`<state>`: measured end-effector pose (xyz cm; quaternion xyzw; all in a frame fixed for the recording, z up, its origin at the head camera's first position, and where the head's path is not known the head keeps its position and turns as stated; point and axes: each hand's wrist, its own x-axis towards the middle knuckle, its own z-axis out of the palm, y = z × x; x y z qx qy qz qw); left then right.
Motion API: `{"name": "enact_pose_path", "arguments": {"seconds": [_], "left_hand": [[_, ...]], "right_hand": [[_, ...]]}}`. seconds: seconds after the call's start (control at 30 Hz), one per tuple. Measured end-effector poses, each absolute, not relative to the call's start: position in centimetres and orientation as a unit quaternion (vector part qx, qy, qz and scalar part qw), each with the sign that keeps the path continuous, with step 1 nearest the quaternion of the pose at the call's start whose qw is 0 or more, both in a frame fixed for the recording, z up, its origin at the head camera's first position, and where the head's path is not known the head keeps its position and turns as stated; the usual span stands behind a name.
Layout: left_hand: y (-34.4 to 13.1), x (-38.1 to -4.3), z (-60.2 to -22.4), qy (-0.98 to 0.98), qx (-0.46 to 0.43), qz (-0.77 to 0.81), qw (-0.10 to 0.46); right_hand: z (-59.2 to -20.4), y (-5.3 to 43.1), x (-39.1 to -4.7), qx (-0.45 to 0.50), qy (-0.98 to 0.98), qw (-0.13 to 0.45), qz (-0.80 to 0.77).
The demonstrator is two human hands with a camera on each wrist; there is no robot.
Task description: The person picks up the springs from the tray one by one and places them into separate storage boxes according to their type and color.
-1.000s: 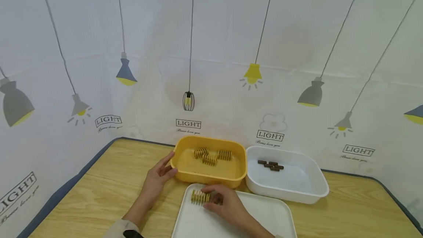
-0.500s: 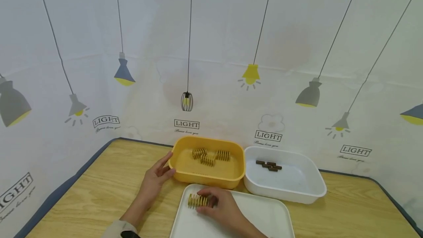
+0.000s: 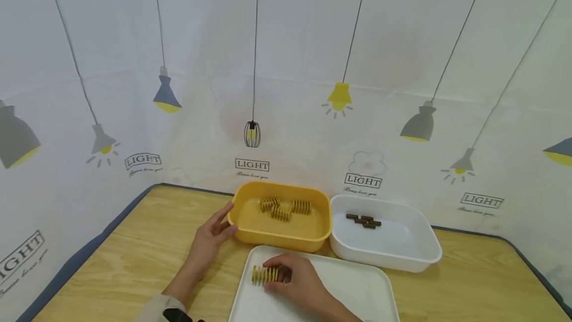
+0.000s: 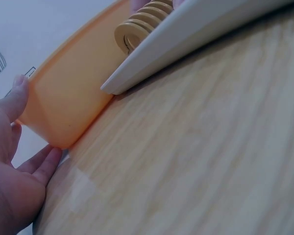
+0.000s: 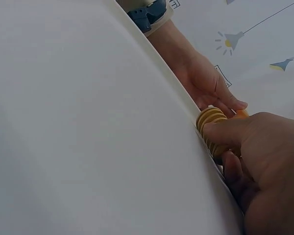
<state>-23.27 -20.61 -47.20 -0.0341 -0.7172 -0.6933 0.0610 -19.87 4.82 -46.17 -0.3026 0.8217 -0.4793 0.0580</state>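
In the head view, my right hand [image 3: 300, 282] pinches a gold coil spring [image 3: 261, 275] between thumb and fingers. The spring lies on its side at the far left corner of the white tray [image 3: 353, 287]; the right wrist view shows the thumb [image 5: 225, 129] across its coils. My left hand [image 3: 207, 242] touches the left end of the yellow bin [image 3: 279, 240], with thumb and fingers extended in the left wrist view. Several like gold springs [image 3: 280, 213] lie inside that bin.
Right of the yellow bin stands a white bin [image 3: 384, 257] with several small dark brown springs [image 3: 364, 220]. Both bins sit behind the tray on a wooden table [image 3: 134, 252]. A printed curtain [image 3: 295, 128] rises along the table's back and sides.
My right hand has drawn the gold spring slightly toward the near side of the tray. My left hand stays at the yellow bin. The head view has shifted a little.
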Motion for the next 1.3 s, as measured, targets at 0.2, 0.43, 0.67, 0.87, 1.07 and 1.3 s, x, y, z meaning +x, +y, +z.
{"name": "enact_pose_path", "arguments": {"seconds": [0.2, 0.43, 0.67, 0.87, 1.07, 1.3], "left_hand": [[-20.9, -23.2, -47.3, -0.712, -0.033, -0.698, 0.064], [-20.5, -23.1, -47.4, -0.704, -0.036, -0.707, 0.061], [-20.1, -23.1, -47.3, -0.698, -0.041, -0.712, 0.064], [-20.2, -23.1, -47.1, -0.701, -0.038, -0.710, 0.063], [-20.4, -23.0, -46.9, -0.705, -0.039, -0.706, 0.061], [-20.4, -23.0, -46.8, -0.700, -0.033, -0.711, 0.054]], "right_hand": [[-46.0, 4.7, -19.8, -0.306, 0.812, 0.075, -0.491], [-45.6, 5.1, -20.0, -0.278, 0.821, 0.091, -0.490], [-44.1, 5.6, -20.1, -0.274, 0.830, 0.091, -0.477], [-42.5, 6.0, -20.4, -0.298, 0.829, 0.081, -0.466], [-41.3, 6.1, -20.8, -0.305, 0.831, 0.065, -0.460], [-40.0, 6.3, -21.5, -0.287, 0.844, 0.044, -0.452]]}}
